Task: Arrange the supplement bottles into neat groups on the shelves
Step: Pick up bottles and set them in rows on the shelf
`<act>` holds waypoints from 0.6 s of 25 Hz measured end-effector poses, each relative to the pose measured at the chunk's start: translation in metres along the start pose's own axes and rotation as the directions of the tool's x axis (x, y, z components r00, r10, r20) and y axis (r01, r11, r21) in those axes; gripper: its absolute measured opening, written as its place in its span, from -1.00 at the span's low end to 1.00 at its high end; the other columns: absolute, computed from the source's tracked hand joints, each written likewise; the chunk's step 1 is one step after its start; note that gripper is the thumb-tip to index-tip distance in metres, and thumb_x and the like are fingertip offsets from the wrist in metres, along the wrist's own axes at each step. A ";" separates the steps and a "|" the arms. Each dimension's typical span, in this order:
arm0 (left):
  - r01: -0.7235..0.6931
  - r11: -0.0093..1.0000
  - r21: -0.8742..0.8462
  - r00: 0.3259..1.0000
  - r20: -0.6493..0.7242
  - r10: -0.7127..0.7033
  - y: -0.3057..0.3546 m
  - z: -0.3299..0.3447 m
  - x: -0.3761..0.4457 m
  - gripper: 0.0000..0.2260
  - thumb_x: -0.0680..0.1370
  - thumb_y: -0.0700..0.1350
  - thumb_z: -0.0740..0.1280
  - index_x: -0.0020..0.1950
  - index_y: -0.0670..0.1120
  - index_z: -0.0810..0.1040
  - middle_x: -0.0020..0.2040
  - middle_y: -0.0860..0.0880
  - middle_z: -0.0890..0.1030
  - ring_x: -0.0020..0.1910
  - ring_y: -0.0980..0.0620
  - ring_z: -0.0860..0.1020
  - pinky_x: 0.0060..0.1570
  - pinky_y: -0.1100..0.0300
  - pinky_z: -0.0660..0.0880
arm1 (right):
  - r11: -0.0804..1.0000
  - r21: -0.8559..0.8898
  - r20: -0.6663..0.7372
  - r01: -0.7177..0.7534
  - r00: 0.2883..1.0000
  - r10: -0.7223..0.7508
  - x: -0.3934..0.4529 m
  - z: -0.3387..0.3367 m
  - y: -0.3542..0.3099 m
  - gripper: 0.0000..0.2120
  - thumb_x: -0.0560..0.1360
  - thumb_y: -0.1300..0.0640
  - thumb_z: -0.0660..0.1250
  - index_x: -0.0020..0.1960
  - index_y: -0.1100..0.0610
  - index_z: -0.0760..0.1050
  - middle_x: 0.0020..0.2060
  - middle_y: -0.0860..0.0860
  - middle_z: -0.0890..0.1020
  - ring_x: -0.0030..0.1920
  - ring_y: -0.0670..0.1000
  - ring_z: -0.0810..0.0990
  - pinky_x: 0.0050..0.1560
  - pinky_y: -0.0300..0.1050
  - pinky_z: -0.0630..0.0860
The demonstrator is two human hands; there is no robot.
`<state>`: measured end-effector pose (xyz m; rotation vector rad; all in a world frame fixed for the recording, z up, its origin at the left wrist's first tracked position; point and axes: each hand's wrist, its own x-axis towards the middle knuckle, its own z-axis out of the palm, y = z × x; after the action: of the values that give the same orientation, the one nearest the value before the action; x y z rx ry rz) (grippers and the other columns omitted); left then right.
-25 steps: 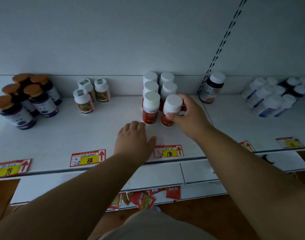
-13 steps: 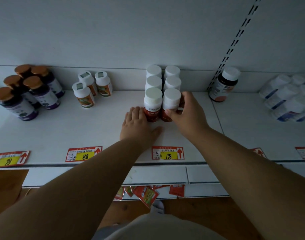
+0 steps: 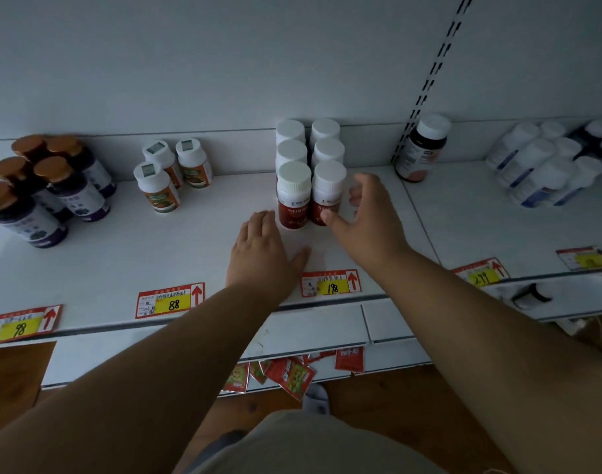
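Observation:
Several red bottles with white caps (image 3: 294, 196) stand in two tidy rows at the middle of the white shelf (image 3: 122, 261). My right hand (image 3: 368, 220) is just right of the front right red bottle (image 3: 328, 191), fingers spread, thumb tip near its base, holding nothing. My left hand (image 3: 262, 254) lies flat on the shelf in front of the front left bottle, fingertips close to its base. Three orange-labelled bottles (image 3: 159, 188) stand to the left. Several purple bottles with brown caps (image 3: 50, 193) are at the far left.
A single dark bottle with a white cap (image 3: 422, 148) stands by the slotted upright. Several white and blue bottles (image 3: 549, 172) crowd the right shelf. Price tags 98, 88, 198 (image 3: 330, 285) line the front edge. Red sachets (image 3: 289, 374) lie on the floor below.
My right hand has let go of the front right red bottle, which now stands in line, and its fingers have spread. My left hand has slid a little toward the bottles.

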<state>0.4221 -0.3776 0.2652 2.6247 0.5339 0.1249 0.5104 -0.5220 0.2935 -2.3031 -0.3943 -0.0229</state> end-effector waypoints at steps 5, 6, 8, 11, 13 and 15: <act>-0.362 0.932 -0.032 0.931 -0.072 0.359 0.001 -0.016 -0.047 -0.40 0.55 0.15 0.28 0.50 -0.10 0.26 0.45 -0.08 0.37 0.44 -0.07 0.31 0.42 0.08 0.18 | 0.999 -0.040 -0.145 -0.004 0.989 -0.002 -0.076 -0.009 -0.016 -0.38 0.47 0.01 0.45 0.44 0.11 0.29 0.30 0.09 0.43 0.28 0.04 0.44 0.25 -0.01 0.47; -0.430 0.902 -0.041 0.902 -0.074 0.426 0.000 -0.014 -0.050 -0.42 0.55 0.12 0.30 0.48 -0.12 0.29 0.43 -0.10 0.40 0.43 -0.08 0.33 0.41 0.09 0.19 | 0.999 -0.044 -0.178 -0.001 0.984 -0.007 -0.090 -0.009 -0.016 -0.40 0.48 0.02 0.45 0.43 0.13 0.31 0.29 0.10 0.44 0.27 0.05 0.45 0.25 -0.02 0.47; -0.528 0.848 -0.052 0.849 -0.053 0.526 0.007 -0.010 -0.066 -0.45 0.54 0.08 0.32 0.46 -0.13 0.33 0.40 -0.11 0.43 0.39 -0.09 0.36 0.39 0.09 0.23 | 0.998 -0.060 -0.205 -0.024 0.979 0.011 -0.121 -0.015 -0.017 -0.44 0.49 0.03 0.44 0.41 0.15 0.34 0.27 0.09 0.44 0.26 0.02 0.45 0.23 -0.14 0.45; -0.603 0.792 -0.090 0.796 -0.011 0.605 0.025 -0.003 -0.084 -0.46 0.53 0.06 0.31 0.46 -0.13 0.33 0.40 -0.12 0.43 0.40 -0.09 0.36 0.40 0.04 0.26 | 0.997 -0.076 -0.251 -0.018 0.968 -0.002 -0.149 -0.037 -0.014 -0.51 0.52 0.04 0.40 0.39 0.11 0.38 0.27 0.04 0.44 0.25 -0.06 0.44 0.18 -0.34 0.37; -0.645 0.760 -0.082 0.761 0.013 0.648 0.043 0.007 -0.093 -0.45 0.54 0.05 0.32 0.47 -0.11 0.32 0.41 -0.11 0.42 0.41 -0.09 0.35 0.40 0.05 0.23 | 0.995 -0.055 -0.243 -0.082 0.968 0.066 -0.166 -0.056 -0.002 -0.60 0.56 0.01 0.33 0.36 0.07 0.39 0.23 -0.02 0.45 0.21 -0.09 0.46 0.15 -0.26 0.42; -0.689 0.721 -0.080 0.720 0.040 0.693 0.066 0.024 -0.100 -0.47 0.54 0.05 0.33 0.46 -0.10 0.34 0.38 -0.11 0.45 0.39 -0.09 0.37 0.39 0.06 0.24 | 0.985 -0.029 -0.230 -0.168 0.961 0.157 -0.182 -0.075 0.025 -0.67 0.60 -0.06 0.24 0.32 0.03 0.40 0.13 -0.11 0.49 0.12 -0.16 0.47 0.07 -0.24 0.45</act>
<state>0.3570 -0.4814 0.2735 2.6154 -0.5071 0.2779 0.3523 -0.6410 0.3028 -2.3412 -0.0879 -0.2139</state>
